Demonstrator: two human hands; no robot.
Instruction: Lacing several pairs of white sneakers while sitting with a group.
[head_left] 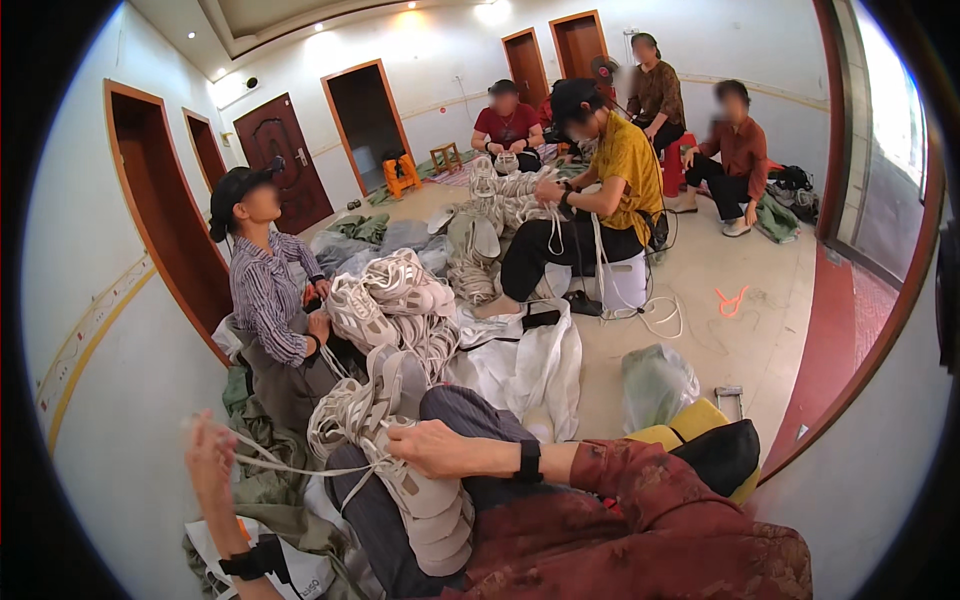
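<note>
A beige-and-white sneaker (425, 490) lies across my lap, toe end toward me, with more soles stacked beneath its toe. My left hand (210, 465) is raised at the left, fingers closed on a pale flat shoelace (290, 464). Two strands of the lace stretch from there to the sneaker's upper. On the sneaker's eyelet area, my right hand (432, 450) pinches with thumb and forefinger; its fingers hide what exactly they grip. Just beyond, several more sneakers (350, 405) lean against my knees.
A heap of sneakers (395, 300) lies ahead, beside a person in a striped shirt (268, 290). Another person in a yellow shirt (628, 160) sits on a white bucket (625, 283). White sheeting (520, 355) covers floor before me; a plastic bag (658, 385) stands at right.
</note>
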